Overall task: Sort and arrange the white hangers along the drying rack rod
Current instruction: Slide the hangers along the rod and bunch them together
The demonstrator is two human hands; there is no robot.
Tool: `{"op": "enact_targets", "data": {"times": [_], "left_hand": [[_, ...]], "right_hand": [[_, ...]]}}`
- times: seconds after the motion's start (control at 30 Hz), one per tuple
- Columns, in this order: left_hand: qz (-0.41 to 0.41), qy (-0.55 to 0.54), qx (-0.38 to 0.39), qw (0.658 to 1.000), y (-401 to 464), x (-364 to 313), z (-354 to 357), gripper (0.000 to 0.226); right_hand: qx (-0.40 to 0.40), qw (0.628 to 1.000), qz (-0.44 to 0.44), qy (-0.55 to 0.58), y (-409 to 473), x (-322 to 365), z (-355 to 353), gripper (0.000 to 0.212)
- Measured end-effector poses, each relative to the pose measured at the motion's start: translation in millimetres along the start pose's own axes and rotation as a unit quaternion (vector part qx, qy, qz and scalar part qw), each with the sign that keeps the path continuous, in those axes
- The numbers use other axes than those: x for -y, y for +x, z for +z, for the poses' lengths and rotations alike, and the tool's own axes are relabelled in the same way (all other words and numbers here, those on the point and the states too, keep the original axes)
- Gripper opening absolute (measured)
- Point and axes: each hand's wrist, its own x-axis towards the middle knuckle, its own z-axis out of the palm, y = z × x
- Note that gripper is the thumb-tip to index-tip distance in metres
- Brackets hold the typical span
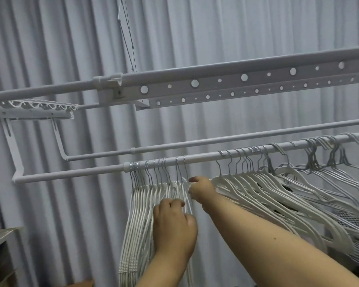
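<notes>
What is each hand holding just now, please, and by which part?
Left hand grips the arms of the bunched white hangers; right hand pinches one hanger at the shoulder, just beneath its hook.

My home laundry corner, a white drying rack (216, 79) with perforated bars overhead, its lower rod (104, 169) crowded with white hangers (257, 183), pale grey pleated curtain (216, 27) behind it all, a wooden shelf edge (0, 235) at my lower left
</notes>
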Motion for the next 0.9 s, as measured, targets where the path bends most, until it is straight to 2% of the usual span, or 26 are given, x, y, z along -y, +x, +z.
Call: {"op": "enact_targets", "data": {"times": [0.1, 0.27, 0.33, 0.47, 0.6, 0.7, 0.8, 0.9], "left_hand": [[0.015, -0.06, 0.015, 0.998, 2.6, -7.8, 4.7, 0.034], [0.001, -0.162, 0.082, 0.983, 2.7, -29.4, 12.9, 0.029], [-0.018, -0.193, 0.119, 0.974, 3.6, -38.7, 17.5, 0.028], [-0.097, -0.256, 0.202, 0.94, 6.7, -47.1, 34.6, 0.03], [-0.182, -0.323, 0.264, 0.89, 8.5, -48.2, 61.0, 0.039], [-0.208, -0.371, 0.296, 0.855, 7.5, -59.2, 61.2, 0.011], [-0.193, -0.374, 0.31, 0.852, 5.9, -61.2, 63.4, 0.017], [-0.192, -0.352, 0.28, 0.872, 5.4, -62.2, 60.6, 0.015]], "right_hand": [[-0.045, 0.995, -0.048, -0.071, -7.8, -4.1, -16.5, 0.037], [-0.198, 0.957, -0.06, -0.206, -28.7, -7.4, -57.7, 0.029], [-0.207, 0.941, -0.045, -0.265, -36.4, -11.9, -69.8, 0.029], [-0.166, 0.933, 0.001, -0.318, -43.8, -21.2, -83.7, 0.034], [-0.137, 0.95, 0.008, -0.279, -50.2, -21.3, -89.3, 0.034], [-0.119, 0.968, 0.004, -0.221, -55.0, -19.4, -86.6, 0.036], [-0.066, 0.996, 0.016, -0.057, -59.0, -19.9, -83.9, 0.039], [-0.039, 0.999, -0.001, -0.013, -61.6, -19.4, -82.3, 0.036]]}}
